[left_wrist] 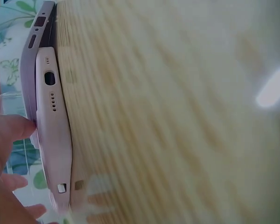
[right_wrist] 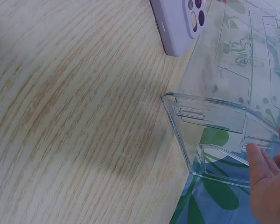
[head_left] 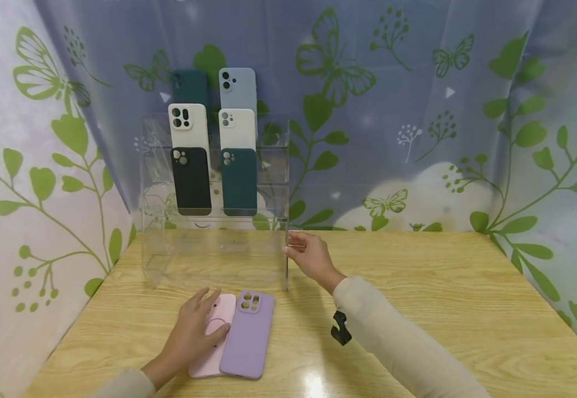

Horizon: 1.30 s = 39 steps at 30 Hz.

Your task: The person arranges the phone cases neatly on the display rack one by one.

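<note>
A clear tiered stand (head_left: 219, 249) holds several phone cases in two columns. My right hand (head_left: 310, 255) is at its right side panel; in the right wrist view the fingers (right_wrist: 259, 165) look fairly straight against the clear panel. On the table before the stand lie a pink phone case (head_left: 226, 307) and a purple phone case (head_left: 248, 342), the purple one partly overlapping the pink. My left hand (head_left: 191, 331) lies over the pink case with fingers spread. In the left wrist view its thumb (left_wrist: 21, 127) touches the cases' edge.
In the stand's upper tiers are a black case (head_left: 191, 182), a dark teal case (head_left: 240, 182), two white cases, a light blue case (head_left: 239, 88) and another dark green one. A leaf-patterned curtain (head_left: 408, 110) hangs behind the wooden table (head_left: 418, 287).
</note>
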### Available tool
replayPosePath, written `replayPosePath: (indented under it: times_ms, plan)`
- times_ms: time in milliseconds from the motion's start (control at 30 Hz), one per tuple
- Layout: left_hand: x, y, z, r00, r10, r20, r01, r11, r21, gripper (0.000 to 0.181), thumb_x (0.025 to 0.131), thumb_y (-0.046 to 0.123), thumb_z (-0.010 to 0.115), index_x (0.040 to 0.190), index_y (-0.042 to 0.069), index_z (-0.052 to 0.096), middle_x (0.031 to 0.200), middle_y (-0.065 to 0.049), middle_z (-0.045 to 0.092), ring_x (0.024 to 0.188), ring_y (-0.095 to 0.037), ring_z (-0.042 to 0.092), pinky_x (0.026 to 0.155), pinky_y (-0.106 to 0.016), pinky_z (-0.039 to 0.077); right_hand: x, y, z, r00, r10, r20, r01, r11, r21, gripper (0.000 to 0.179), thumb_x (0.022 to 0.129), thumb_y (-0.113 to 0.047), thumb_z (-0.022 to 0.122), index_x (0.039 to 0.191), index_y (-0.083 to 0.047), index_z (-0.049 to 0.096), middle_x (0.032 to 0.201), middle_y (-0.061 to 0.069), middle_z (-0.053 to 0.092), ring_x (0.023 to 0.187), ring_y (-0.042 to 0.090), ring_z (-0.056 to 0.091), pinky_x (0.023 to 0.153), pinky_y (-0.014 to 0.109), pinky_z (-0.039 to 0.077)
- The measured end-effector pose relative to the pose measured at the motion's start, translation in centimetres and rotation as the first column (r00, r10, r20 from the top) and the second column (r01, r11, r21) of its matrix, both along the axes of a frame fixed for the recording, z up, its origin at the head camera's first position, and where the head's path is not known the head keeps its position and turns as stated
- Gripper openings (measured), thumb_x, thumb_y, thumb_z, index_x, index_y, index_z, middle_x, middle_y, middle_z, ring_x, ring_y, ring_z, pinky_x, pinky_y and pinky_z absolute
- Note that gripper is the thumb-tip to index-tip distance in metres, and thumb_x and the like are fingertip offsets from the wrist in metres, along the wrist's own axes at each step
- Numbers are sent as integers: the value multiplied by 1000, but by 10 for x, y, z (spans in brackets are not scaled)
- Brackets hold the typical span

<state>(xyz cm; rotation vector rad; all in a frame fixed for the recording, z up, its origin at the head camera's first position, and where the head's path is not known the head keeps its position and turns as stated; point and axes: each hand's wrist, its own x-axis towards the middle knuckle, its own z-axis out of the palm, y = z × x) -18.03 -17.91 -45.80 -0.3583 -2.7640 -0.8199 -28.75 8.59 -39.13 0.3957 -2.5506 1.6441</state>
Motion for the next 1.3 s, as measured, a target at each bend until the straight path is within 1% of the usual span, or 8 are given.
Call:
replayPosePath:
  times_ms: [167, 433, 567, 733, 833, 933, 1067, 1300]
  plan:
    - [1, 4, 0, 1000, -18, 20, 19, 999, -50, 65, 80, 27, 76, 136, 3, 53, 139, -31, 43, 124, -53, 41, 96, -65, 37, 1, 0, 1, 1000, 0, 1, 0, 1000, -3, 46, 90, -10, 67, 133, -1, 55, 122, 18, 63, 110, 31, 63, 89, 37, 52]
    - [1, 6, -4, 998, -26, 57, 33, 991, -131, 68, 81, 42, 72, 138, 9, 53, 144, -29, 38, 127, -51, 38, 97, -65, 37, 2, 0, 1, 1000, 11, -3, -11, 1000, 2, 46, 90, -10, 66, 133, 1, 54, 122, 19, 63, 110, 31, 62, 88, 37, 52]
    - [-1, -3, -4, 990, -111, 91, 123, 983, -136, 68, 84, 42, 69, 140, 10, 50, 147, -27, 33, 129, -47, 38, 99, -62, 37, 3, -1, 1, 1000, 20, 2, -20, 1000, -17, 46, 90, -9, 66, 134, 1, 54, 122, 20, 62, 110, 32, 62, 88, 38, 52]
    - [-8, -22, -1, 954, -269, 133, 286, 950, -127, 68, 85, 40, 69, 143, 10, 47, 149, -27, 31, 130, -45, 38, 101, -61, 36, 4, -3, 2, 1000, 28, -1, -28, 999, -24, 46, 90, -8, 66, 134, 2, 54, 123, 21, 62, 111, 32, 62, 88, 37, 53]
    - [-11, -27, 2, 938, -323, 123, 338, 932, -130, 68, 84, 38, 70, 141, 9, 49, 147, -27, 34, 130, -47, 37, 101, -63, 33, 4, -3, 3, 1000, 23, -6, -23, 999, -23, 46, 90, -8, 66, 133, 2, 54, 122, 21, 62, 110, 32, 62, 87, 37, 53]
    - [-12, -26, 3, 943, -319, 98, 331, 931, -157, 66, 85, 41, 68, 141, 11, 50, 145, -26, 38, 127, -48, 40, 98, -65, 35, 4, -3, 4, 1000, 13, -11, -14, 1000, -14, 45, 90, -8, 67, 133, 1, 55, 122, 20, 63, 109, 32, 63, 87, 37, 53]
    - [-12, -21, -2, 961, -268, 66, 276, 935, -223, 63, 88, 46, 64, 141, 15, 50, 145, -20, 42, 122, -47, 45, 94, -66, 37, 4, -2, 4, 1000, 13, -8, -13, 1000, -4, 45, 90, -9, 66, 133, 0, 55, 122, 20, 63, 110, 31, 63, 88, 37, 52]
    - [-16, -15, -7, 976, -215, 11, 204, 907, -367, 60, 88, 46, 61, 141, 21, 50, 142, -13, 47, 109, -40, 51, 84, -55, 45, 4, 0, 4, 1000, 10, 7, -10, 1000, -4, 46, 90, -10, 66, 134, 0, 54, 123, 19, 63, 110, 31, 62, 89, 38, 52]
